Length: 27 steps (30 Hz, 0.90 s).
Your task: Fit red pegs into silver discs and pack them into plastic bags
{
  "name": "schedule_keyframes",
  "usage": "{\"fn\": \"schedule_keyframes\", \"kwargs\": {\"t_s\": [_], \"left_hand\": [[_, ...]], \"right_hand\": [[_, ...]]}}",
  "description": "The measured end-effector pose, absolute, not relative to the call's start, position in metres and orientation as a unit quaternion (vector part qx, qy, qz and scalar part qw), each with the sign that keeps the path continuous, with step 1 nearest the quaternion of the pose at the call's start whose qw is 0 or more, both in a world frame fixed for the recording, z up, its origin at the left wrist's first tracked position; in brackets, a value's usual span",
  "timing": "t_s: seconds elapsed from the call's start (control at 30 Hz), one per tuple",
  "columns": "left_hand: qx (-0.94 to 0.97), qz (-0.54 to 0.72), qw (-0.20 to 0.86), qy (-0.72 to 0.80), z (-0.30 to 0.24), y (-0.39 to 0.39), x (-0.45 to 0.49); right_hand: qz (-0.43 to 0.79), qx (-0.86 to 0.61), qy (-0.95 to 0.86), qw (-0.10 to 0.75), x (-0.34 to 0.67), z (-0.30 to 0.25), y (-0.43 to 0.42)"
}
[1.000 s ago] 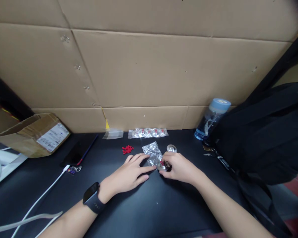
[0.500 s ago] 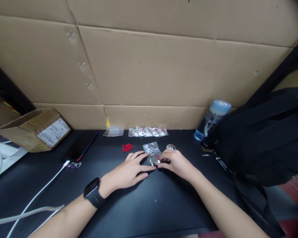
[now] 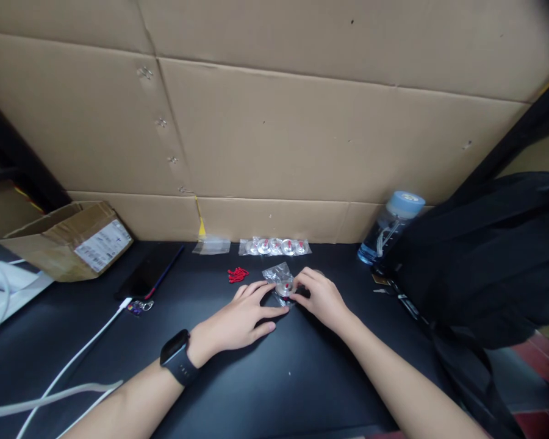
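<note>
My left hand (image 3: 242,318), with a black smartwatch (image 3: 178,364) on the wrist, lies flat on the black table (image 3: 265,390), fingers spread, its fingertips touching a small crinkled clear plastic bag (image 3: 277,273). My right hand (image 3: 319,297) pinches a small round silver disc with a red part (image 3: 285,286) and holds it at the mouth of that bag. A small heap of red pieces (image 3: 237,275) lies just left of the bag.
A sealed strip of several silver discs (image 3: 274,246) and a small clear bag (image 3: 211,246) lie by the cardboard wall. Blue-capped water bottle (image 3: 390,228) and black backpack (image 3: 480,256) at right. Cardboard box (image 3: 68,239), phone (image 3: 143,278), keyring (image 3: 139,305) and white cable (image 3: 73,366) at left.
My right hand has moved left and away from me, carrying the silver disc up to the plastic bag. The loose disc beyond it is now hidden. My left hand has stayed put.
</note>
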<state>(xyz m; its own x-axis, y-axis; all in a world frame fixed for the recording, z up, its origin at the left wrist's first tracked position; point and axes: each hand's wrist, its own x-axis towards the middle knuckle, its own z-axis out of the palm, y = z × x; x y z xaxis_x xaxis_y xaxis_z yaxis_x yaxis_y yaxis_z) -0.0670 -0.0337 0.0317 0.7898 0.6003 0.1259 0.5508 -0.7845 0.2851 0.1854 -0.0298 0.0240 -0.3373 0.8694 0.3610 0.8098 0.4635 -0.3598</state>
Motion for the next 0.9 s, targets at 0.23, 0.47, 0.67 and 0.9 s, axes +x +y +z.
{"fn": "schedule_keyframes", "kwargs": {"t_s": [0.23, 0.47, 0.67, 0.9], "left_hand": [[0.935, 0.108, 0.119, 0.317, 0.03, -0.034, -0.067], [0.935, 0.12, 0.116, 0.313, 0.029, -0.036, -0.069], [0.938, 0.116, 0.13, 0.298, 0.034, -0.036, -0.069], [0.942, 0.128, 0.159, 0.267, 0.036, -0.039, -0.069]], "right_hand": [[0.041, -0.511, -0.813, 0.277, 0.177, 0.018, -0.025], [0.102, -0.507, -0.797, 0.312, 0.171, 0.012, -0.019], [0.161, -0.476, -0.797, 0.334, 0.177, 0.01, -0.021], [0.109, -0.52, -0.771, 0.351, 0.169, 0.005, -0.011]]}}
